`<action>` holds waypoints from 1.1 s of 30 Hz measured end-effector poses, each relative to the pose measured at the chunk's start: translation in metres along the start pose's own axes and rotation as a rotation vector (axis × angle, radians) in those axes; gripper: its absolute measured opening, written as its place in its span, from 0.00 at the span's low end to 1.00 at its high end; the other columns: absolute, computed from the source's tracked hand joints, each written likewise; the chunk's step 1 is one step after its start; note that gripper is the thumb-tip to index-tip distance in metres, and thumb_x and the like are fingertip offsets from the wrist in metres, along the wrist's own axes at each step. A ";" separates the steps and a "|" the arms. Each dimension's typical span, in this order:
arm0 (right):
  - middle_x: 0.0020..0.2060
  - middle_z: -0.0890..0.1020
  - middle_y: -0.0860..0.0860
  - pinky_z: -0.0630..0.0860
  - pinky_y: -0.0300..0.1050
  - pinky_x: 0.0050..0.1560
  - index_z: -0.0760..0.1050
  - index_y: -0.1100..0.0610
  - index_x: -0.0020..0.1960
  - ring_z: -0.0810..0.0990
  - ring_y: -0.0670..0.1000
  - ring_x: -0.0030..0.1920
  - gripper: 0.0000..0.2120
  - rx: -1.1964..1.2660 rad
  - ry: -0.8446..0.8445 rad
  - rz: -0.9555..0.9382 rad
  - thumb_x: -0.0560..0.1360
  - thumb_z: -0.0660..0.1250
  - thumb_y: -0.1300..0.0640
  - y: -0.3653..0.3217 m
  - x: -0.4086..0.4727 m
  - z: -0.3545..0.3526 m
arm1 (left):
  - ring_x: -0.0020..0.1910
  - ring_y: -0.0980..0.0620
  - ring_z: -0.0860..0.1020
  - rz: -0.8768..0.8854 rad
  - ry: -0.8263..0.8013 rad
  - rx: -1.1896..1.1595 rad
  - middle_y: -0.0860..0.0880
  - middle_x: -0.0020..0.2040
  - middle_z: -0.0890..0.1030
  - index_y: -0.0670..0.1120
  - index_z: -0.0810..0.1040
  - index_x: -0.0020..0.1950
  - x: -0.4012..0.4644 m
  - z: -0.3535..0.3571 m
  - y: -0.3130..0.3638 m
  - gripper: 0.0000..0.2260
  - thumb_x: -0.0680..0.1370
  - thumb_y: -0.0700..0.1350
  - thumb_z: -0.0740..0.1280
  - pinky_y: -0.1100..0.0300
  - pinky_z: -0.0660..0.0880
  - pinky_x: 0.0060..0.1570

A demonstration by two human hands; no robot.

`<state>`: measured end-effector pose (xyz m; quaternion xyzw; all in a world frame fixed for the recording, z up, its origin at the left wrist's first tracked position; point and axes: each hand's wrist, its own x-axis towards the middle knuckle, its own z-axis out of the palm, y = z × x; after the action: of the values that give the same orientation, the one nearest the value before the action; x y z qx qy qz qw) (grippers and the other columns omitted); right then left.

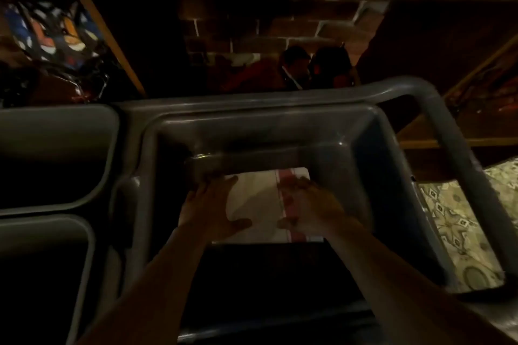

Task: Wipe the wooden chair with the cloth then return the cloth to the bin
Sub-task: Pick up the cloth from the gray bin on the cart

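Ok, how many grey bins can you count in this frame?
3. One large bin in the middle, holding the folded cloth; two more at the left edge, an upper bin and a lower bin, both cropped. Others may lie out of view.

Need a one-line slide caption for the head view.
Both hands, left and right, flat on folded cloth inside grey bin.

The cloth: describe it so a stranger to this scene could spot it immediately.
Start at the big grey plastic bin on the cart in the middle of the view. Both hands, the left hand and right hand, reach down into it. Under them lies the cloth, the only pale thing there, folded flat, with a red stripe.
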<state>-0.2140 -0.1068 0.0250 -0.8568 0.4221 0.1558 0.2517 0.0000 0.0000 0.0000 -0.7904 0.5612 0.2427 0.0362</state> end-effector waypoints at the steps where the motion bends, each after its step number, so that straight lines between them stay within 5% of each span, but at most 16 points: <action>1: 0.78 0.59 0.50 0.64 0.58 0.72 0.57 0.44 0.77 0.59 0.57 0.76 0.44 -0.013 -0.072 -0.025 0.67 0.74 0.37 0.000 0.001 0.005 | 0.80 0.45 0.47 0.014 -0.056 0.019 0.51 0.82 0.45 0.61 0.43 0.80 0.001 0.005 -0.001 0.53 0.64 0.77 0.64 0.45 0.52 0.75; 7: 0.80 0.39 0.53 0.50 0.66 0.76 0.45 0.45 0.80 0.40 0.61 0.78 0.52 -0.190 -0.215 -0.045 0.69 0.76 0.47 0.003 -0.002 0.038 | 0.71 0.40 0.23 0.175 -0.047 0.251 0.42 0.76 0.26 0.58 0.31 0.78 -0.009 0.043 -0.009 0.59 0.65 0.70 0.72 0.43 0.28 0.72; 12: 0.80 0.48 0.53 0.56 0.63 0.75 0.54 0.46 0.79 0.46 0.60 0.79 0.38 -0.212 -0.130 -0.049 0.75 0.69 0.59 0.003 -0.004 0.037 | 0.71 0.41 0.24 0.182 -0.082 0.249 0.44 0.76 0.25 0.60 0.36 0.79 -0.011 0.048 -0.011 0.55 0.67 0.65 0.74 0.40 0.40 0.75; 16: 0.76 0.64 0.53 0.65 0.55 0.71 0.67 0.52 0.73 0.61 0.57 0.75 0.26 -0.152 -0.031 -0.049 0.77 0.65 0.60 0.001 -0.010 0.033 | 0.79 0.40 0.37 0.175 -0.041 0.234 0.43 0.82 0.39 0.60 0.59 0.77 -0.007 0.039 -0.010 0.35 0.73 0.60 0.68 0.43 0.41 0.76; 19: 0.64 0.78 0.53 0.73 0.50 0.60 0.74 0.52 0.66 0.76 0.56 0.63 0.18 -0.099 0.047 -0.021 0.77 0.64 0.58 -0.002 -0.015 0.022 | 0.79 0.41 0.50 0.193 0.031 0.264 0.43 0.81 0.53 0.58 0.69 0.70 -0.007 0.026 -0.007 0.21 0.77 0.56 0.62 0.45 0.45 0.76; 24: 0.54 0.82 0.53 0.70 0.46 0.44 0.70 0.49 0.64 0.80 0.56 0.52 0.17 -0.115 0.124 0.013 0.77 0.65 0.55 -0.008 -0.027 -0.003 | 0.71 0.48 0.70 0.211 0.164 0.233 0.51 0.70 0.75 0.54 0.74 0.68 -0.018 -0.012 0.003 0.17 0.78 0.51 0.63 0.53 0.60 0.70; 28: 0.57 0.81 0.54 0.73 0.50 0.48 0.67 0.47 0.69 0.80 0.59 0.55 0.23 -0.134 0.237 0.021 0.76 0.67 0.56 -0.017 -0.042 -0.035 | 0.61 0.45 0.79 0.193 0.250 0.214 0.48 0.61 0.81 0.53 0.74 0.67 -0.031 -0.055 0.011 0.18 0.77 0.48 0.65 0.53 0.72 0.59; 33: 0.59 0.79 0.57 0.74 0.52 0.56 0.65 0.52 0.70 0.79 0.61 0.59 0.28 -0.219 0.257 0.037 0.72 0.70 0.56 -0.034 -0.060 -0.088 | 0.58 0.45 0.81 0.131 0.273 0.289 0.48 0.61 0.81 0.55 0.67 0.70 -0.043 -0.106 0.021 0.21 0.78 0.50 0.66 0.52 0.75 0.54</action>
<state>-0.2177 -0.0999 0.1369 -0.8840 0.4473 0.0945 0.0979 0.0066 -0.0049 0.1163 -0.7645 0.6399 0.0523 0.0569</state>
